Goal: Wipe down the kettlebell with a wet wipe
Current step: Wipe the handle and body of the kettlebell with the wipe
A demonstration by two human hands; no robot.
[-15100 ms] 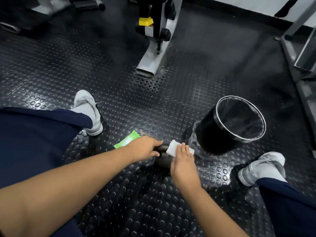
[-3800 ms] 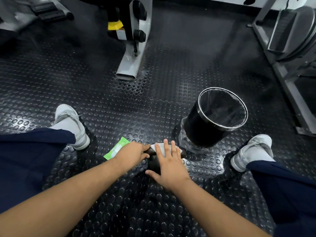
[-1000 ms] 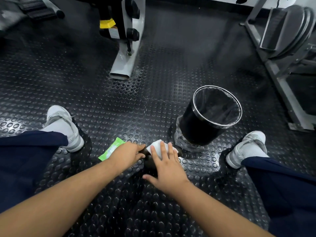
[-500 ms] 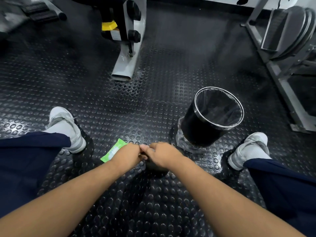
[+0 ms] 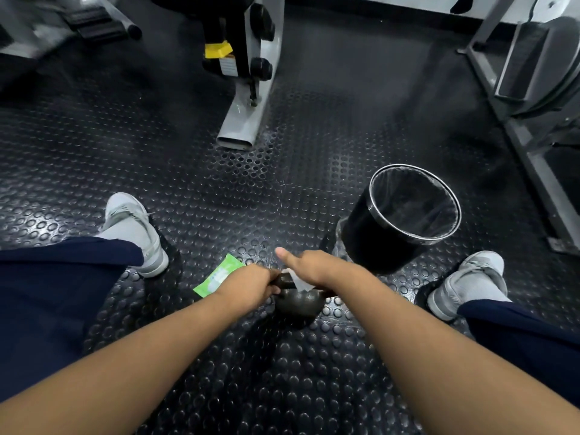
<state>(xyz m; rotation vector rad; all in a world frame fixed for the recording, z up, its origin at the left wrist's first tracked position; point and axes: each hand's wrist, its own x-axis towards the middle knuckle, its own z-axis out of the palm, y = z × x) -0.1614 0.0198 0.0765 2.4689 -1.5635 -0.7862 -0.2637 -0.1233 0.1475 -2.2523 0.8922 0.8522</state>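
Note:
A small dark kettlebell (image 5: 299,304) rests on the studded black rubber floor between my feet. My left hand (image 5: 251,285) grips its handle from the left side. My right hand (image 5: 314,266) lies over the top of the handle with the thumb sticking out to the left, and it presses a white wet wipe (image 5: 299,282) against the kettlebell. Only a corner of the wipe shows under my palm. The kettlebell's handle is mostly hidden by both hands.
A green wet-wipe packet (image 5: 218,276) lies on the floor just left of my left hand. A black bin (image 5: 373,237) with a clear liner stands to the right. Grey machine frames stand ahead (image 5: 243,120) and at far right (image 5: 533,146). My shoes flank the kettlebell.
My right hand has turned over the handle, thumb now pointing left, and the kettlebell's round body shows below it. One second ago it lay flat with fingers spread on the wipe.

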